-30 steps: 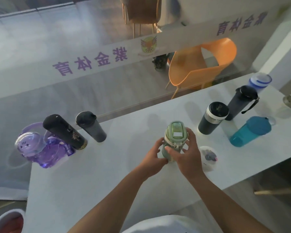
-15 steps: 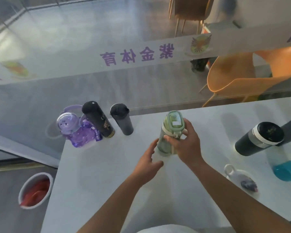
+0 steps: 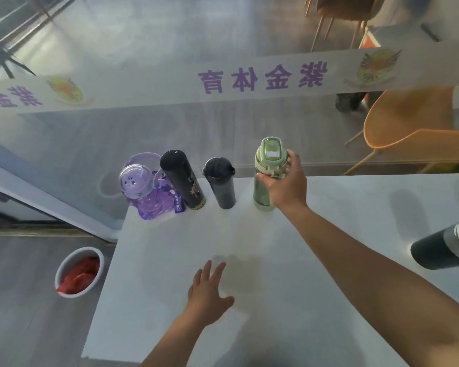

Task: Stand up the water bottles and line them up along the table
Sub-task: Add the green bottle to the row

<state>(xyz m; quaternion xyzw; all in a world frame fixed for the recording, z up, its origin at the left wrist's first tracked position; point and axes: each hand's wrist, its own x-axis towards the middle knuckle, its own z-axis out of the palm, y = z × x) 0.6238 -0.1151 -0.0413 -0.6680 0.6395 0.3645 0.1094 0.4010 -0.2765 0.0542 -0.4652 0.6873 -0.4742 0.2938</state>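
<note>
A green bottle (image 3: 263, 192) stands upright at the far edge of the white table (image 3: 316, 274), with my right hand (image 3: 286, 184) gripping it just below the lid. To its left stand a dark grey tumbler (image 3: 221, 185), a tall black flask (image 3: 182, 178) and a purple bear-lidded bottle (image 3: 146, 192), all in a row at the far left corner. My left hand (image 3: 210, 295) hovers low over the table near me, fingers spread and holding nothing. A black and silver tumbler (image 3: 445, 247) shows at the right edge, cut off by the frame.
A glass wall with a purple-lettered white strip (image 3: 249, 78) runs just behind the table's far edge. An orange chair (image 3: 414, 133) sits beyond the glass at right. On the floor to the left is a white bin (image 3: 78, 271) with red contents.
My right hand carried the green bottle left and away to the far edge, beside the dark grey tumbler. My left hand let go of it and drew back toward me.
</note>
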